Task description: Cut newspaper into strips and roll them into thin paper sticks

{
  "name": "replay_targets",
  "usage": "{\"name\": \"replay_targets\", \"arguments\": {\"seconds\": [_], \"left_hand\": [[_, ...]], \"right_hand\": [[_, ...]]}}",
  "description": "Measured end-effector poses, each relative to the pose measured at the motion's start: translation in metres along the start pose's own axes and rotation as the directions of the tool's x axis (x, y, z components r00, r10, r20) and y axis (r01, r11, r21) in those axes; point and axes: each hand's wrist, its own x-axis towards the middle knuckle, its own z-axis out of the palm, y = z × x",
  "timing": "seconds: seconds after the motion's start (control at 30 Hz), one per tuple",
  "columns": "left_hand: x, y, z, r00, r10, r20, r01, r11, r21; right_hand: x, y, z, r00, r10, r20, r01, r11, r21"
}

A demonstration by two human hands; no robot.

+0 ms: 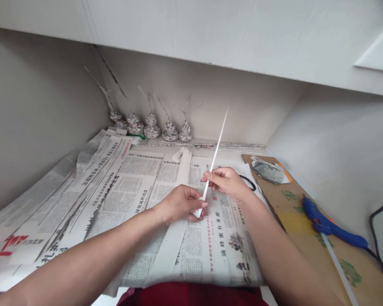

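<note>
A thin white rolled-paper stick (pixel 217 146) rises at a slant above the newspaper, narrowing to a point at its upper end. My left hand (pixel 187 202) is closed round its lower, wider end, where a flap of white paper with red print shows. Just above, my right hand (pixel 223 180) pinches the stick between thumb and fingers. Below both hands lie newspaper sheets (pixel 140 182), with a long white paper strip (pixel 172 242) lying across them.
Several gourd-shaped woven paper pieces (pixel 151 127) stand along the back wall. Thin paper sticks (pixel 210 146) lie at the back. On the right, a blue glue gun (pixel 325 221) with a white glue stick (pixel 338 263) rests on cardboard (pixel 284 204). An overhang (pixel 191 29) crosses above.
</note>
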Motion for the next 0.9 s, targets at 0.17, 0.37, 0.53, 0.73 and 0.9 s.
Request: {"name": "replay_targets", "arguments": {"seconds": [0.17,0.37,0.53,0.73,0.9], "left_hand": [[-0.0002,-0.0009,-0.0002,1.0,0.025,-0.005,-0.025,0.997,0.069],[-0.0011,0.0017,0.0012,0.998,0.011,-0.067,-0.007,0.998,0.067],[-0.0004,0.0026,-0.0001,0.998,0.027,-0.06,-0.023,0.997,0.067],[-0.0009,0.0016,0.0002,0.999,0.035,0.001,-0.035,0.997,0.068],[-0.0017,0.0016,0.001,0.999,0.033,-0.005,-0.032,0.997,0.074]], "right_hand": [[-0.0013,-0.0027,0.0008,0.999,0.01,-0.04,-0.013,0.996,-0.087],[-0.0048,-0.0035,0.0006,0.998,0.046,0.052,-0.039,0.989,-0.141],[-0.0044,0.0001,-0.0005,0.998,0.049,0.031,-0.044,0.989,-0.14],[-0.004,-0.0072,-0.0048,0.998,0.051,-0.034,-0.051,0.999,-0.014],[-0.0014,-0.0045,-0.006,0.999,0.037,-0.014,-0.037,0.999,0.022]]}}
